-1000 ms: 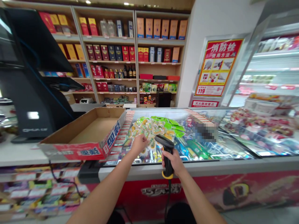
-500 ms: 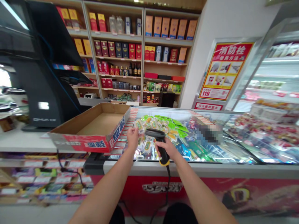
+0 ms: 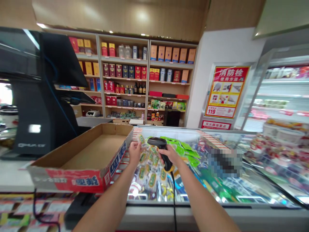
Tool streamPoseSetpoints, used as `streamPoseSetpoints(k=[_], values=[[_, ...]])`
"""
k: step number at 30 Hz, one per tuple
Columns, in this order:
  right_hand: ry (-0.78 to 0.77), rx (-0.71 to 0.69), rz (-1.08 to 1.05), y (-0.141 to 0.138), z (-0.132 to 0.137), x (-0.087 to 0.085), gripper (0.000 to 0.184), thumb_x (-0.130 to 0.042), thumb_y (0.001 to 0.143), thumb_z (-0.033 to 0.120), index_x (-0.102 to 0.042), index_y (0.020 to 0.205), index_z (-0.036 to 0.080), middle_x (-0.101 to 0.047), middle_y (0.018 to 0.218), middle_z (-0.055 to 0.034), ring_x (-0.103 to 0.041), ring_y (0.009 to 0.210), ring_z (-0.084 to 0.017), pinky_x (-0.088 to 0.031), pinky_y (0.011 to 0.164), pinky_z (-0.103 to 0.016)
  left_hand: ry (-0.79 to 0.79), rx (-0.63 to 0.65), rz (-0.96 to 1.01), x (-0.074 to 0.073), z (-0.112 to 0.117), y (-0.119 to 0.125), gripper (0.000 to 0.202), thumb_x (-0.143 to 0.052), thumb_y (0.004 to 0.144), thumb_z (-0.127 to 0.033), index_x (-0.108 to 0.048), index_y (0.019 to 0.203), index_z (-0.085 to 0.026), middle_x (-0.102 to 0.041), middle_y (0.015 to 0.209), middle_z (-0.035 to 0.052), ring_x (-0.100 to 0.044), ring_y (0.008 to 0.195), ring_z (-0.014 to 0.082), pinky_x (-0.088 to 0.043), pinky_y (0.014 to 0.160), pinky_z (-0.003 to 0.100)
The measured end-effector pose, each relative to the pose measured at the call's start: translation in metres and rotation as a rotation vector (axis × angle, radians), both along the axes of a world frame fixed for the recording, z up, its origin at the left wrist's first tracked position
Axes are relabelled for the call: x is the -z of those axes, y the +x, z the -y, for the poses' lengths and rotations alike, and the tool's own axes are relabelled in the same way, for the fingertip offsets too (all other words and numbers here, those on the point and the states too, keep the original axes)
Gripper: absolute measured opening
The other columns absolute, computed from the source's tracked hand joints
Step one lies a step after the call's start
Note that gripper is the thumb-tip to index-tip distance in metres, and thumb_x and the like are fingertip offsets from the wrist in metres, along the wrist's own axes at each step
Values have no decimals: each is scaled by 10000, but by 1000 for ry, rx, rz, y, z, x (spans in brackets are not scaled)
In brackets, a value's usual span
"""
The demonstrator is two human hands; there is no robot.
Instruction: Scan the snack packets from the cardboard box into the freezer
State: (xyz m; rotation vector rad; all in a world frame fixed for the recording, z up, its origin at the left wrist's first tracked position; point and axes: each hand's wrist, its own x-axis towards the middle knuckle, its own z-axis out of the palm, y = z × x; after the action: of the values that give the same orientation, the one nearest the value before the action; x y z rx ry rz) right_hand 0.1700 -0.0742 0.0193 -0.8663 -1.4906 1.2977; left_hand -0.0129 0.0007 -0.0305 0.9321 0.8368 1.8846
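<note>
My left hand (image 3: pixel 134 152) pinches a small clear snack packet (image 3: pixel 141 139) with a green and yellow label. Wrapped around the handle of a black barcode scanner (image 3: pixel 156 141) are the fingers of my right hand (image 3: pixel 171 156). The scanner's head points left toward the held packet, a short distance away. Its cable (image 3: pixel 174 193) hangs down in front. Beneath both hands, several similar packets (image 3: pixel 152 179) lie spread on the glass top of a chest freezer (image 3: pixel 141 210). Bright green bags (image 3: pixel 187 149) lie behind and right of the scanner.
An open cardboard box (image 3: pixel 70 180) stands left of my left hand, beside a black checkout terminal (image 3: pixel 31 119). A pixelated dark object (image 3: pixel 224 162) lies on the right. Behind are shelves (image 3: pixel 124 59) of boxed goods; a glass-fronted cooler (image 3: pixel 285 87) stands at right.
The view has tilted up and come closer to the freezer, so the scene sits lower. Both hands keep their holds; the packet and scanner head appear slightly closer together.
</note>
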Motion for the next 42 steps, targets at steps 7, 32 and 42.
streamPoseSetpoints(k=[7, 32, 42], values=[[60, -115, 82, 8, -5, 19, 275, -688, 720, 407, -585, 639, 166, -583, 486, -3, -532, 366, -126, -420, 374, -223, -9, 4, -19, -6, 4, 0, 466, -792, 562, -510, -501, 711, -178, -555, 597, -56, -579, 571, 111, -511, 538, 242], [33, -58, 34, -2, -1, 21, 276, -665, 709, 407, -588, 601, 165, -570, 482, 3, -529, 356, -125, -417, 363, -221, 23, -51, -50, 0, 11, -1, 399, -740, 634, -473, -454, 695, -200, -519, 602, -56, -569, 572, 122, -517, 564, 268], [106, -258, 58, -51, 3, -18, 277, -680, 707, 399, -575, 604, 164, -576, 460, 6, -535, 353, -125, -432, 369, -223, 152, -433, 244, -59, 20, -36, 291, -582, 850, -333, -467, 1097, -232, -581, 1195, 85, -579, 1177, 160, -473, 1006, 313]])
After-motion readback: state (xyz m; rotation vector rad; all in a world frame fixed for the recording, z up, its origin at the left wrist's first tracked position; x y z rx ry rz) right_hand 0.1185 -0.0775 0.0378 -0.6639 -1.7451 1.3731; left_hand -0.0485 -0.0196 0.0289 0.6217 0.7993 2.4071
